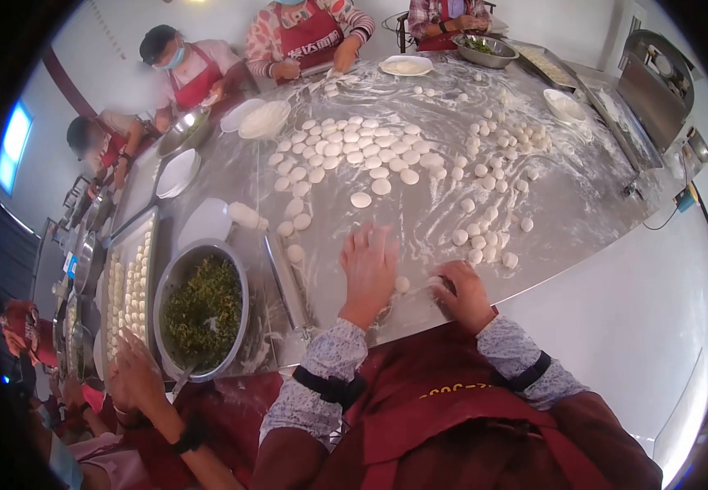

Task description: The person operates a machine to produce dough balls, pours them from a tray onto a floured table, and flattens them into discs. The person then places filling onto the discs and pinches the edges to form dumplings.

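My left hand (368, 265) lies palm down on the floured metal table (419, 237), its fingers stretched forward; any dough beneath the palm is hidden. To its right, my right hand (461, 290) has curled fingers around a whitish piece, probably dough, only partly showing at the fingertips. Between the two hands sits a small dough ball (402, 284). Beyond my left hand is a flattened dough round (360, 199), apart from the large group of rounds (354, 143). Several dough balls (484, 237) are scattered beyond my right hand.
A metal rolling pin (286, 282) lies left of my left hand. Further left are a bowl of green filling (204, 314) and a tray of dumplings (131, 286), with a co-worker's hands (137, 380) at it. Other people work across the table. A flour plate (264, 120) stands farther back.
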The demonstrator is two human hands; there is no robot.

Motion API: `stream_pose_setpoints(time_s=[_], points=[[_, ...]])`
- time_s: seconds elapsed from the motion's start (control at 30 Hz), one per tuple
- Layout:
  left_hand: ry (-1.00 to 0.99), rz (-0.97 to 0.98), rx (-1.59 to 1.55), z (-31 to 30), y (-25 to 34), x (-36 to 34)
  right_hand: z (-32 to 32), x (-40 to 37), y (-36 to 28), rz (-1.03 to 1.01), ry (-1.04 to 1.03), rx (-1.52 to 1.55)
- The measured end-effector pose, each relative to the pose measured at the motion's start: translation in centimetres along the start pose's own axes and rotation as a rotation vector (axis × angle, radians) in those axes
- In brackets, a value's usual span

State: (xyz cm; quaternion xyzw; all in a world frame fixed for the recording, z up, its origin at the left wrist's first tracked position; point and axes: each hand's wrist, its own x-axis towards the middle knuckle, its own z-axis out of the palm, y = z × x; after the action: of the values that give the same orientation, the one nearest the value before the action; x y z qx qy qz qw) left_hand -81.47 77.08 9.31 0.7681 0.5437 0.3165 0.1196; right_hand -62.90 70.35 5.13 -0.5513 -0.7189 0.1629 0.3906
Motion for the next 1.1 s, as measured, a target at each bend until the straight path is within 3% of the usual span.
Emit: stream_pose_setpoints(time_s=[0.13,0.2,0.3,0.43,0.5,0.6,0.7,0.73,0.77,0.83,0.9,0.97,1.03,1.1], points=[[0.182,0.127,0.043,0.9,3.2,2.1,-1.0,-0.4,-0.4,0.145,0.006,0.159],[0.049,0.240,0.238,4.2,2.8,1.0,-1.3,-0.4,-0.5,0.147,0.001,0.153],[-0.070,0.269,0.214,7.2,1.0,-0.9,-1.6,-0.1,-1.1,0.141,-0.028,0.100],[-0.085,0.234,0.226,6.1,-0.7,-0.3,-0.3,0.0,-0.6,0.019,-0.020,0.038],[-0.137,0.079,0.314,4.8,-1.6,-0.3,0.6,0.2,-0.7,-0.018,0.004,0.012],[-0.086,0.021,0.348,4.0,-3.5,-0.2,2.1,0.9,-1.5,0.050,-0.049,0.069],[-0.001,0.039,0.248,1.5,0.6,1.4,2.0,1.7,-2.1,0.070,-0.107,0.189],[-0.003,0.039,0.241,1.4,1.8,1.6,1.4,2.0,-2.5,0.240,-0.132,0.200],[0.048,0.122,0.188,1.6,3.0,1.8,1.2,2.2,-1.8,0.243,-0.134,0.193],[0.098,0.204,0.126,3.7,3.4,1.3,0.0,2.5,0.5,0.108,0.233,-0.084],[-0.113,0.250,0.197,8.1,1.9,-1.1,-1.8,3.3,1.2,0.105,0.230,-0.231],[-0.053,0.187,0.119,8.1,3.0,0.0,-2.8,4.6,2.1,0.096,0.238,-0.381],[-0.043,0.277,0.211,8.4,2.3,-0.1,-2.9,4.9,2.8,0.106,-0.014,-0.558],[-0.051,0.260,0.209,7.6,1.3,-0.2,-2.9,5.3,2.4,0.096,-0.026,-0.551]])
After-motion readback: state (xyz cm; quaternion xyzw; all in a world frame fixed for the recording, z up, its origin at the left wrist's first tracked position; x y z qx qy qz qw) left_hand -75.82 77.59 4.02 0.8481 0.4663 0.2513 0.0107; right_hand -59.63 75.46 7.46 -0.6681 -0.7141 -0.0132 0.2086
